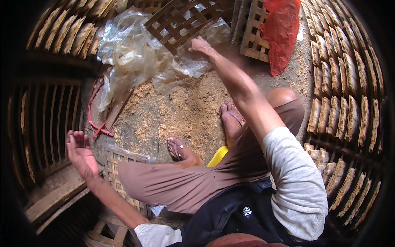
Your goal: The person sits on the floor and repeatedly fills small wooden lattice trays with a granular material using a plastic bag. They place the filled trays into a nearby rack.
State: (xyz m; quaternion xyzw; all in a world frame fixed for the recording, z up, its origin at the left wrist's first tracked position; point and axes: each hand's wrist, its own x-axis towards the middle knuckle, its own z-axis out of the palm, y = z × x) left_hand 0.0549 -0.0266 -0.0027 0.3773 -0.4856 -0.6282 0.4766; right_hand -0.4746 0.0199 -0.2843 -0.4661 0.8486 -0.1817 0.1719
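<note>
My right hand (201,45) reaches far forward, its fingers closed at the lower edge of a dark woven bamboo tray (166,25), which stands tilted. Crumpled clear plastic sheeting (131,53) lies beside and beneath that tray. Off to the left, my left hand (83,155) is raised with its palm showing and fingers a little bent and apart, holding nothing. Close to it are a dark slatted rack (79,123) and a woven lattice crate (113,164) by my knee.
Slatted racks of pale-brown strips (349,115) curve along the right, with more strips (61,33) at upper left. A red plastic sheet (284,37) hangs over a bamboo crate (254,41). Brown crumbs (177,107) cover the floor around my sandalled feet. A red cord (91,111) lies left.
</note>
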